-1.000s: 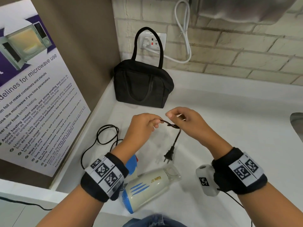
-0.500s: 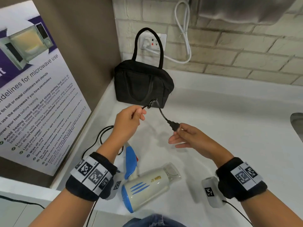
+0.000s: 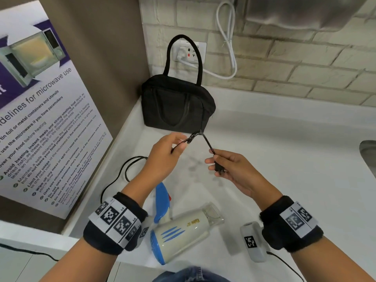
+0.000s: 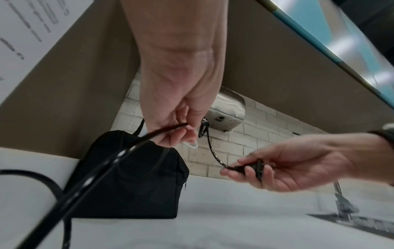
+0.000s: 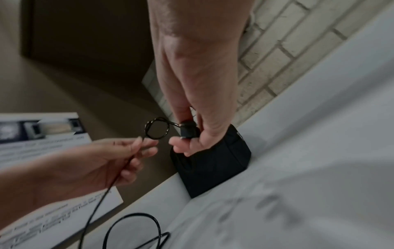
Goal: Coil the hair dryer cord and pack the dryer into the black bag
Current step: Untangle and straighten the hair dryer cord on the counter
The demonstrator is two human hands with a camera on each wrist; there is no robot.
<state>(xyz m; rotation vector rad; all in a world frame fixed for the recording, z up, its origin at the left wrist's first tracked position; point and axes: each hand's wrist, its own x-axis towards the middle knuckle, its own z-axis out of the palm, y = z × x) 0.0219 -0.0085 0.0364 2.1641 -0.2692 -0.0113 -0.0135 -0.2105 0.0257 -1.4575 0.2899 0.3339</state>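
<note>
The person holds the cord (image 3: 205, 139) up above the white counter (image 3: 284, 159), between the two hands and just in front of the black bag (image 3: 175, 104). The left hand (image 3: 164, 157) pinches the cord between thumb and fingertips, and a small tight loop (image 5: 156, 128) sits just past those fingers. The right hand (image 3: 234, 169) has its fingers curled round the plug (image 3: 219, 168), with only a short run of cord arching from the loop down to it. The hair dryer (image 3: 183, 233) lies on its side at the near edge of the counter, blue handle pointing away, and the rest of the cord trails in loose curves (image 3: 130, 169) on the counter to the left, so most of the length looks uncoiled. The bag stands upright in the far left corner against the wall, its handle up; whether its zip is open cannot be told from here. That little loop looks like a kink or knot more than a proper coil, so the sensible move would be to ease it out first: keep the left pinch light, let the plug end turn freely in the right hand, and work the twist towards the plug rather than pulling it tight. After that, wide even loops gathered in one hand should lie flatter and fit the bag better than small ones.
</note>
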